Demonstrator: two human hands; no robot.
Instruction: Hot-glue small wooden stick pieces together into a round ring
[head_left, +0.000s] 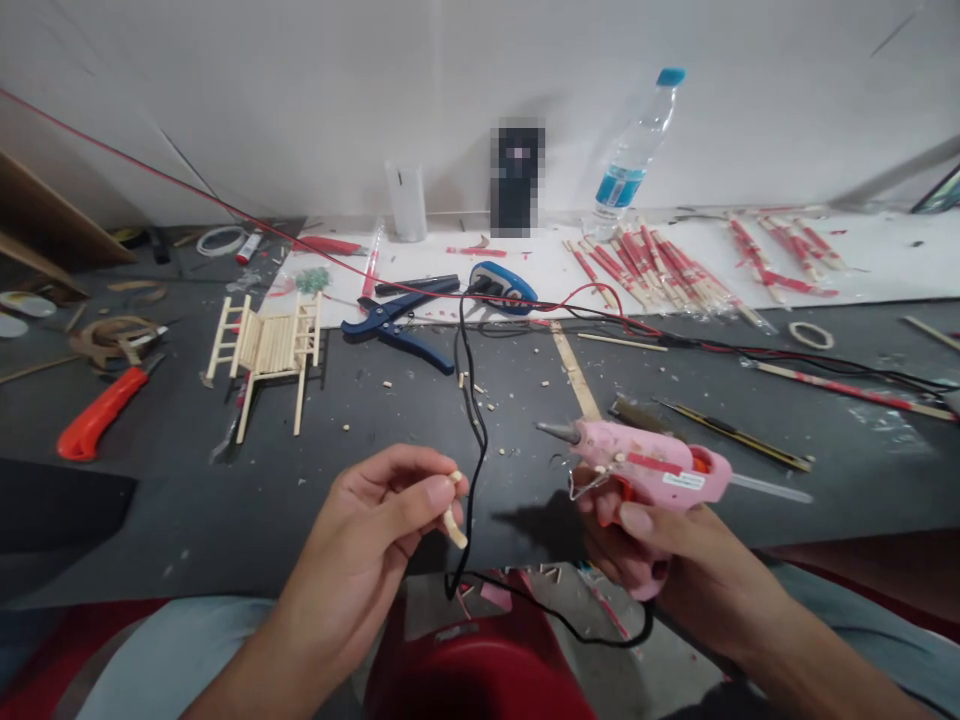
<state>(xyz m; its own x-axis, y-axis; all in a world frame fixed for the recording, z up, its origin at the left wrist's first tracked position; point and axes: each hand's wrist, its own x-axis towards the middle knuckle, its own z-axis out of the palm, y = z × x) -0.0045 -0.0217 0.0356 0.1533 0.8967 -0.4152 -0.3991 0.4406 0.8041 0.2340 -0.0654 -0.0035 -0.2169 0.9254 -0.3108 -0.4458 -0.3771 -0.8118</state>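
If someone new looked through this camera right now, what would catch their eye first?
Probably the pink glue gun in the right hand, its nozzle pointing left over the grey table. Next, the small wooden chair standing at the left, and the bright orange-handled knife beside it. The left hand pinches a small pale wooden piece near the middle.

The glue gun (652,462) is pink with an orange trigger (625,502). The cutter (401,322) is blue. The bottle cap (671,76) is bright blue.
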